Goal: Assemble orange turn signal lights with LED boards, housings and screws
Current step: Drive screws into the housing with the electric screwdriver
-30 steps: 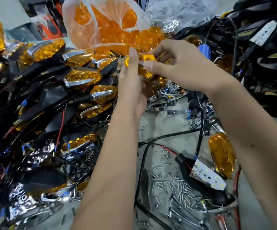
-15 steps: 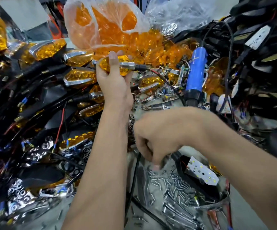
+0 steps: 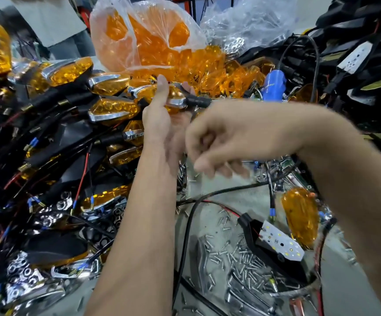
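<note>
My left hand [image 3: 159,124] holds an orange turn signal light [image 3: 175,96] with chrome trim and a black stem, raised above the middle of the bench. My right hand [image 3: 219,144] hovers just below and to the right of it, blurred, its fingers curled downward; whether they pinch a screw is unclear. Beneath it lies a heap of small silver screws [image 3: 237,254]. At the lower right lies a black housing [image 3: 253,233] with a white LED board [image 3: 280,244] in it, and a loose orange lens [image 3: 301,220] lies beside it.
Assembled orange lights [image 3: 114,109] with black wires are piled on the left. A plastic bag of orange lenses [image 3: 148,39] stands behind. A blue electric screwdriver [image 3: 272,85] lies at the back right, next to a stack of black housings [image 3: 355,65]. Chrome trims lie scattered.
My right hand has lifted from the screw heap toward the light in my left hand. The left hand has held the light almost still.
</note>
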